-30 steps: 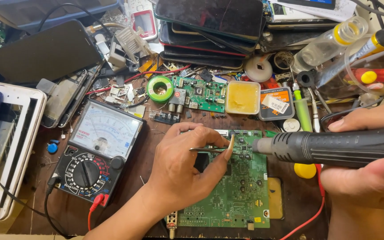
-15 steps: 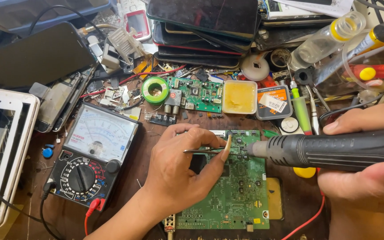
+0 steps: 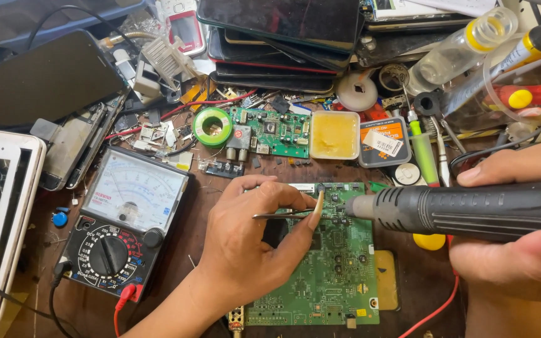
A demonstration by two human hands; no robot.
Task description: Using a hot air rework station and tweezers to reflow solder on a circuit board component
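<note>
Green circuit board [image 3: 336,275]: lies flat under both tools.
Left hand [image 3: 252,244]: pinches tweezers [image 3: 283,214]; keep tips steady.
Right hand [image 3: 521,250]: wrapped around hot-air wand [image 3: 471,209]; keep nozzle just above the board.

Electronics repair bench: analog meter [image 3: 123,228] near left, stacked phones [image 3: 283,37] far, solder spool [image 3: 212,126], flux tub [image 3: 334,134], loose circuit boards [image 3: 270,130] on worn wooden table [image 3: 201,206].

Bare wood strip [image 3: 189,241] between multimeter [image 3: 123,222] and circuit board [image 3: 333,275]; clutter beyond.
</note>
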